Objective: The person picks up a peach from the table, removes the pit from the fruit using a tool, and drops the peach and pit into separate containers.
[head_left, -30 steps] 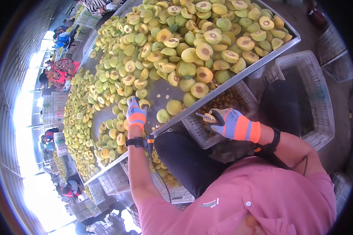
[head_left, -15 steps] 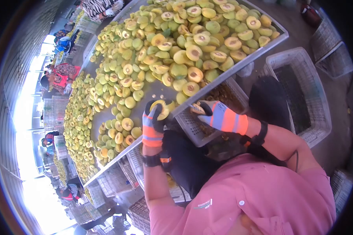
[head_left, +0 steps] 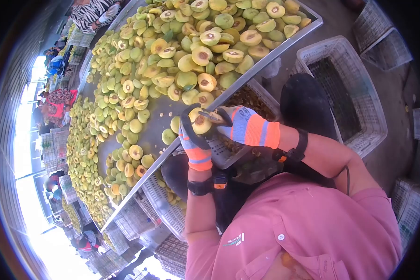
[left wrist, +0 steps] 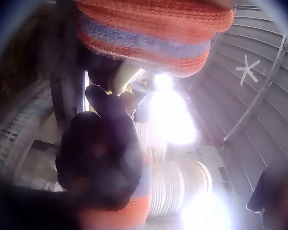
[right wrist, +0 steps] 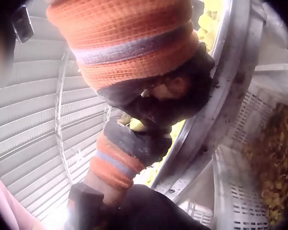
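Observation:
In the head view my left hand [head_left: 194,142], in a grey and orange glove with a dark palm, holds a halved stone fruit [head_left: 200,125], its yellow cut face and brown centre showing. Beside it my right hand [head_left: 242,123], gloved alike, grips a small hand tool [head_left: 206,113] whose dark metal tip lies over the cut face. A tan piece shows by the right fingers. The right wrist view has both gloves close together, with a sliver of the fruit [right wrist: 137,125] between them. Dark palms hide most of the tool in both wrist views.
A metal-rimmed table [head_left: 270,55] bears a large heap of halved fruit [head_left: 172,60]. Under its edge stands a crate [head_left: 266,95] of brown pits. Another pale crate [head_left: 368,93] stands to the right, beyond my knee [head_left: 303,100]. Other people [head_left: 56,109] work along the far left.
My left hand has come back from the heap with a fruit half and moved right to meet the right hand. The tool's tip is now at the fruit. The head view has shifted.

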